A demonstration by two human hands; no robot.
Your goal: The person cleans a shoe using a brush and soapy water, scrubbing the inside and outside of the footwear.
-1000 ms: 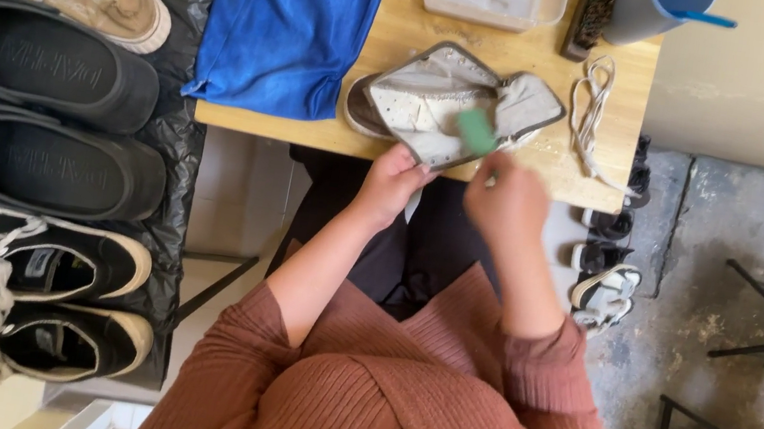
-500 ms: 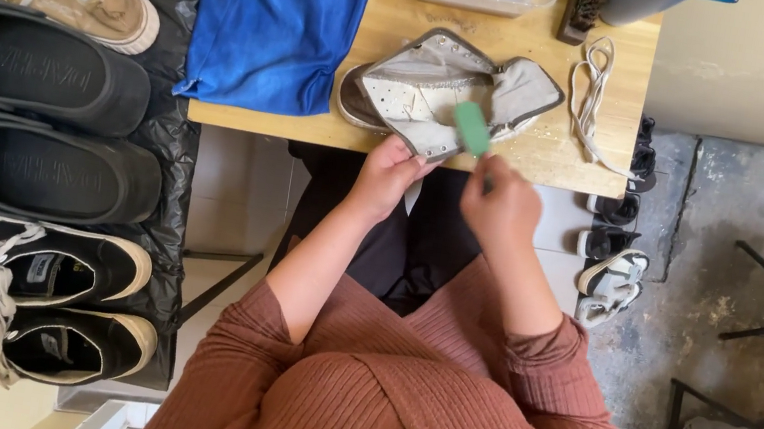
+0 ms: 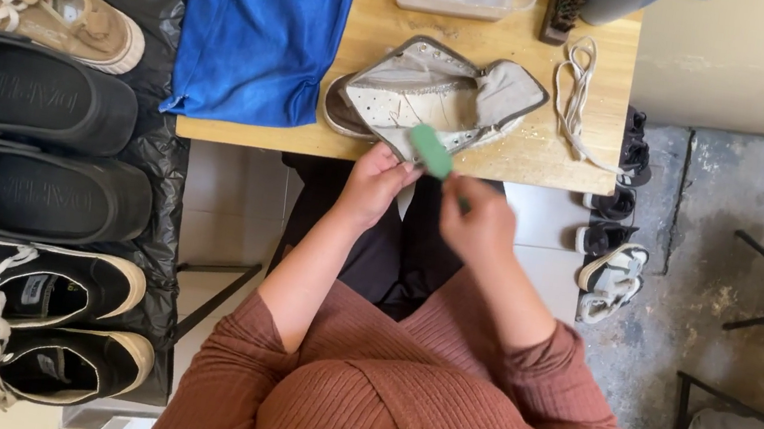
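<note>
Now my right hand (image 3: 476, 224), closed around the green brush (image 3: 432, 150), has drawn back toward the near table (image 3: 352, 145) edge, finishing a stroke. My left hand (image 3: 375, 181) pinches the grey high-top shoe (image 3: 435, 96), lying opened just right of the blue cloth (image 3: 260, 20).

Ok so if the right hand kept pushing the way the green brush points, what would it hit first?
Most likely the grey high-top shoe on the wooden table: the right hand aims the green brush up at its opened side, apparently touching it already.
</note>
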